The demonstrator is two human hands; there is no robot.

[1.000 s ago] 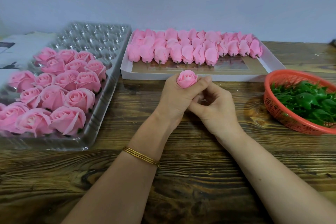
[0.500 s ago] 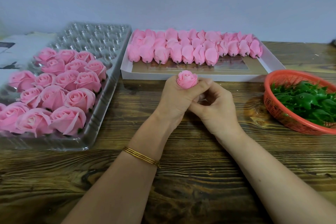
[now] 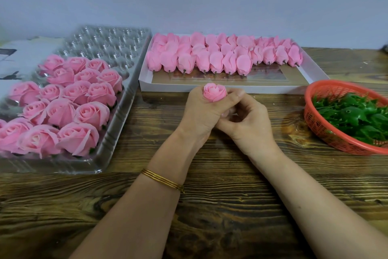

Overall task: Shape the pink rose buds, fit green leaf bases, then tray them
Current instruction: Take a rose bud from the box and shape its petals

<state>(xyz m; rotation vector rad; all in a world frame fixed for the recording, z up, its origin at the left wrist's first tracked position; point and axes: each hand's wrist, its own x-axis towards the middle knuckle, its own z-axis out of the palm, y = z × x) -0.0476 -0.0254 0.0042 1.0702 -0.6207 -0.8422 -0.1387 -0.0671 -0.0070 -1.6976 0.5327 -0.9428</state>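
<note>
Across the whole view ran a dark-grained wooden tabletop (image 3: 210, 206), backed by a plain pale wall. Along its left edge lay a clear plastic tray (image 3: 117, 132) with moulded cells; the opened pink roses (image 3: 63, 99) filled its near part in rows, and the far cells showed bare plastic. At the far edge, near the middle, sat a shallow white box (image 3: 168, 87) holding the closed pink buds (image 3: 216, 57), which lay on their sides in overlapping rows against its back wall, short dark stems pointing toward the person. By the right edge stood a red mesh basket (image 3: 315, 124), partly cut off by the frame, heaped with the green leaf bases (image 3: 352, 118).

Both bare forearms reached in from the near edge and met just in front of the white box. The left hand (image 3: 199, 113) was curled into a loose fist around one rose bud (image 3: 214, 92), which stood upright out of the top of the fist, petals facing up, with the thumb tip pressed against its right side. The right hand (image 3: 249, 124) was tucked against the left from the right, fingers bent inward below the bud; whether they gripped anything was hidden. Thin gold bangles (image 3: 162, 181) circled the left wrist.
</note>
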